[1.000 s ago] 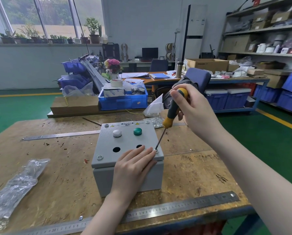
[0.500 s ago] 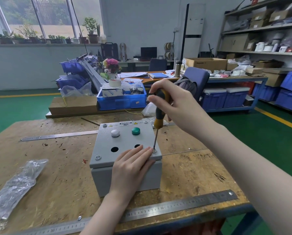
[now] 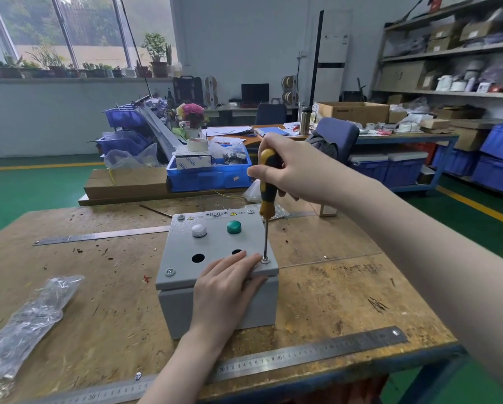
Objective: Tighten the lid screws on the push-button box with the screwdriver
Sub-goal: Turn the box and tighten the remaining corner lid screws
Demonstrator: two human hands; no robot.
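Two hands | right hand (image 3: 298,170) grips upright screwdriver (image 3: 266,196), tip down | left hand (image 3: 230,282) flat on lid (image 3: 215,243)

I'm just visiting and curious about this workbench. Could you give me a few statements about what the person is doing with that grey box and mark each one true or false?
1. The right hand grips a screwdriver with a yellow and black handle. True.
2. The screwdriver tip sits on the screw at the lid's near right corner. True.
3. The left hand is lifting the box off the table. False: it lies flat on the lid, and the box stands on the table.
4. Both buttons on the lid are red. False: one button is white, the other green.
5. The lid has two open round holes. True.
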